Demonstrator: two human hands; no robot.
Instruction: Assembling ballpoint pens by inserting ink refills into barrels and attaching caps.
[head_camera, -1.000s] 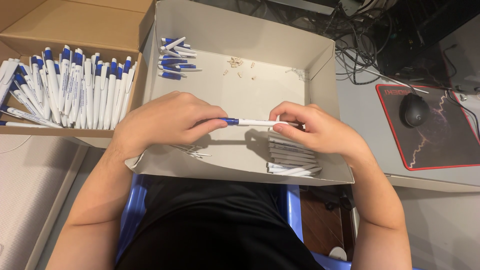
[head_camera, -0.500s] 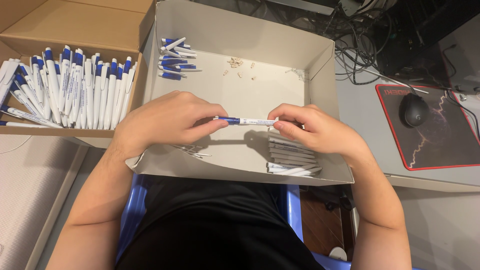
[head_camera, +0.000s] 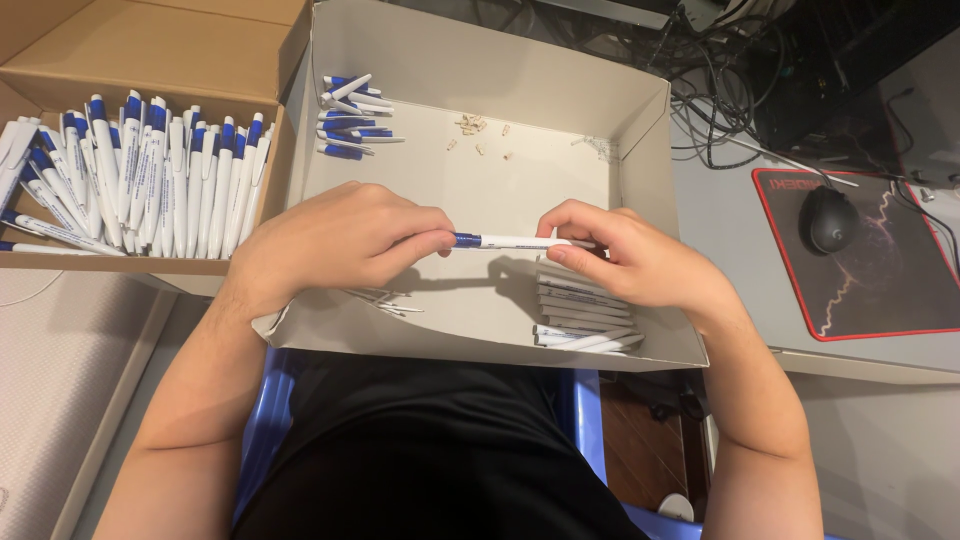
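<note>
2 hands, left hand and right hand, pinch 1 white-and-blue pen above the grey box; I fear it slips inside.

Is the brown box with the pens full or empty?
Partly full: the brown box holds a row of white-and-blue pens, with bare cardboard behind them.

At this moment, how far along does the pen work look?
Done: many white-and-blue pens fill the brown cardboard box. In hand: left hand and right hand grip one white pen with a blue end. Left: white barrels, blue pieces in the grey box.
</note>
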